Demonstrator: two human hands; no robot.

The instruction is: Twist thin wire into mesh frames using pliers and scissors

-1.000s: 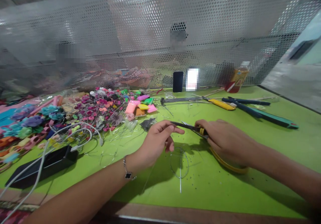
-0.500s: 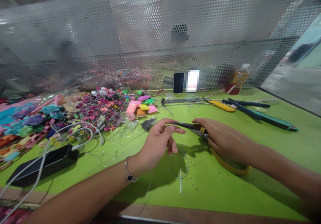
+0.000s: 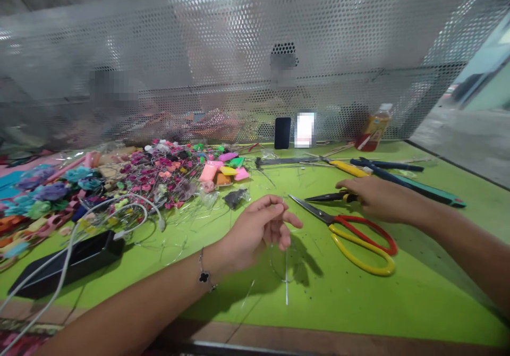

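Head view: the right hand (image 3: 380, 199), fingers grasping pliers (image 3: 324, 197), had withdrawn to two o'clock of the left hand (image 3: 255, 231), uncovering scissors (image 3: 324, 217), suggesting paused plier work; left fingers curled, contents indiscernible.

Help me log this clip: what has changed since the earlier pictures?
The right hand has drawn the black pliers rightward, away from the left hand, uncovering the scissors. It remains at the pliers; whether it still grasps them is unclear. The left hand, scissors, dark phone and bottle stayed about where they were.
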